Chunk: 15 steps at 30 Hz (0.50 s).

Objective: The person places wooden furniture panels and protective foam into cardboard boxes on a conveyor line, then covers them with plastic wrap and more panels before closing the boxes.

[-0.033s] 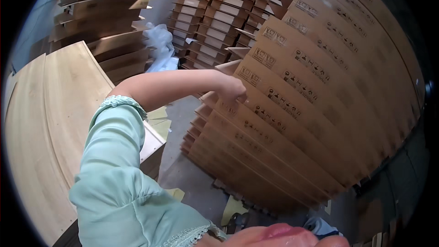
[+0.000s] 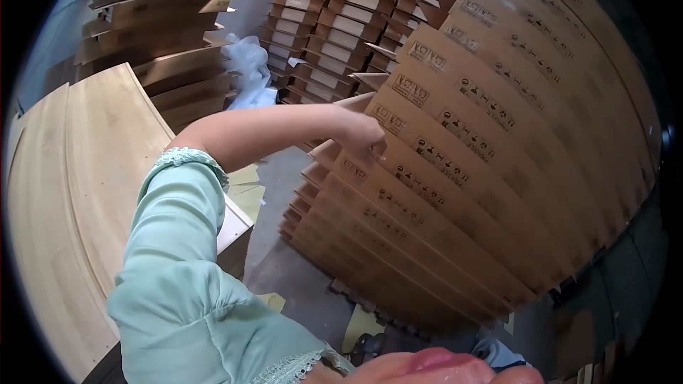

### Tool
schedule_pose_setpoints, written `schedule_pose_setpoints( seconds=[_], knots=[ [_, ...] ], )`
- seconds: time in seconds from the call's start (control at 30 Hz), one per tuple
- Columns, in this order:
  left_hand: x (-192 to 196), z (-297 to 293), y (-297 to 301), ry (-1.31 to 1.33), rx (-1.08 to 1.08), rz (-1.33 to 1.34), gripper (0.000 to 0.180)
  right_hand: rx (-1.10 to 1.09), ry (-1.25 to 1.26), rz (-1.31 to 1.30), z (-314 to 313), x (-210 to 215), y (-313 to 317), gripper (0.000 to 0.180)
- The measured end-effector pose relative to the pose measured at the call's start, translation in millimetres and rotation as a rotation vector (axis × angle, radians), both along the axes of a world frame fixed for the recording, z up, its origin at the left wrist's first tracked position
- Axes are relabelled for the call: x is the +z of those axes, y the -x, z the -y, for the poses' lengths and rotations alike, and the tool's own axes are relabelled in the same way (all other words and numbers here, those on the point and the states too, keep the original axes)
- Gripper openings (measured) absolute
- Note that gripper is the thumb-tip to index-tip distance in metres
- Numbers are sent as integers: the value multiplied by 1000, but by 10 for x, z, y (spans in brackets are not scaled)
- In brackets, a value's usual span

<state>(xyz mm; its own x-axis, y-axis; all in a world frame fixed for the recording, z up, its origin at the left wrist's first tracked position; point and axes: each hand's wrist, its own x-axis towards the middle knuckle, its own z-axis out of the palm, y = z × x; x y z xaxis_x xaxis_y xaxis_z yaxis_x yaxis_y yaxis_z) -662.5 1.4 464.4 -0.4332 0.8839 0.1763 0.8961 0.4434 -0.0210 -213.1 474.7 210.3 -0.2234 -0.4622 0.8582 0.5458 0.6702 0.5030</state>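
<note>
Left hand (image 2: 363, 135), curled, placed at carton stack (image 2: 491, 185)'s left end, its long edges angled away rightward; grip cannot be told.

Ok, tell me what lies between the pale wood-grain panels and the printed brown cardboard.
In the head view: a strip of grey floor and some yellow sheets, with the left forearm spanning the gap above.

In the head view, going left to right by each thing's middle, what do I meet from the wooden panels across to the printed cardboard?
Pale wooden panels → crumpled whitish plastic film → left hand → fanned stack of printed cardboard.
</note>
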Motion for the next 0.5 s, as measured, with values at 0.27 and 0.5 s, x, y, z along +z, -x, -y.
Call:
schedule_pose_setpoints(
  seconds=[0.27,0.5],
  knots=[
    [756,-267,1553,-226,152,-291,48,209,867,135,327,1368,1313,28],
    [1091,-747,2817,-716,120,-537,53,154,394,413,752,2859,2362,14]
  ],
)
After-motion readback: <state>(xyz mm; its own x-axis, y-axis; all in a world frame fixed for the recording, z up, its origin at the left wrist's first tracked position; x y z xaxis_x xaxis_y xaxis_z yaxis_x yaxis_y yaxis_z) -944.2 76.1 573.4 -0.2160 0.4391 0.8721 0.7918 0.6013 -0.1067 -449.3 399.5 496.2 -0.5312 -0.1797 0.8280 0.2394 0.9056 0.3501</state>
